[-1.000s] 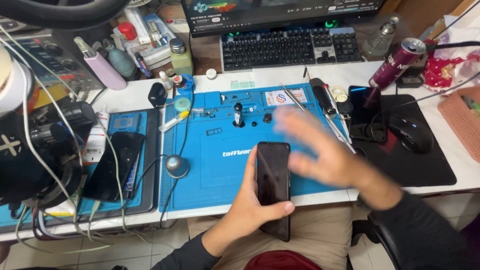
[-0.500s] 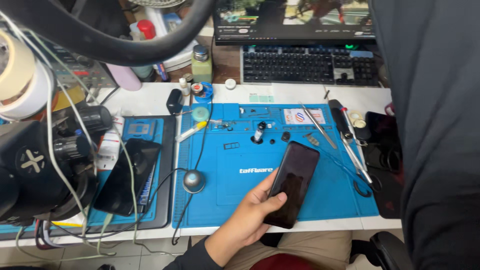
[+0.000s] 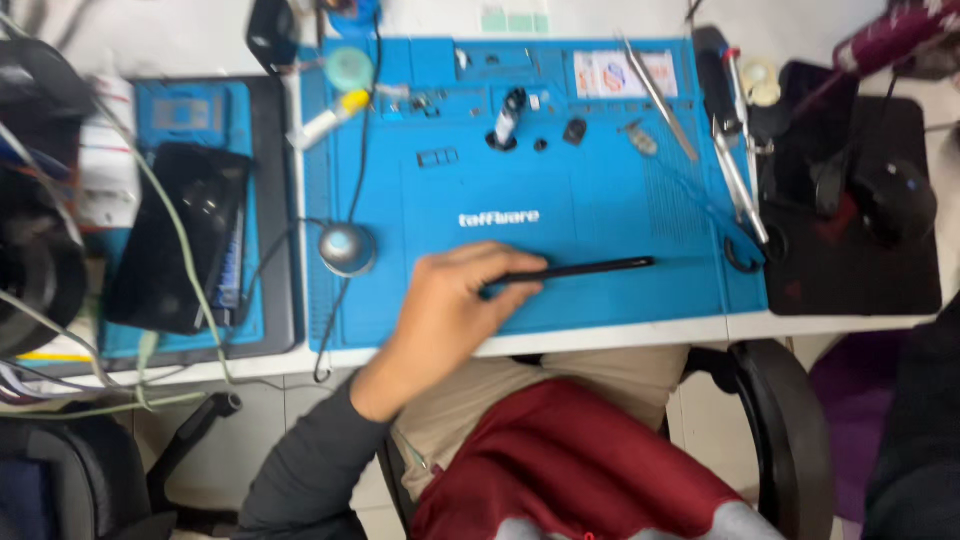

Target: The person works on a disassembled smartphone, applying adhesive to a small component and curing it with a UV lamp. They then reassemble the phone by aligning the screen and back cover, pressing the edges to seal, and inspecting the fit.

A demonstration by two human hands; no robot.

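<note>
Near the lower middle of the frame, my left hand (image 3: 445, 315) rested on the blue work mat (image 3: 600, 220), its fingers curled and pinching one end of a dark phone (image 3: 585, 268) held edge-on, so that I saw it only as a thin black bar. Its long axis ran nearly level, from the fingertips out toward the right of the frame, and the free end hung just above the mat. My right hand was not in view, so I could not tell its state; a dark sleeve at the lower right edge was all that showed on that side. Left of the hand sat a small round grey puck (image 3: 347, 248) on a cable, near but apart. Tweezers (image 3: 660, 95) and a screwdriver (image 3: 740, 170) lay well apart at the upper right, and a black mouse (image 3: 895, 195) beyond them. A second dark phone (image 3: 180, 235) lay on the desk's left mat.
</note>
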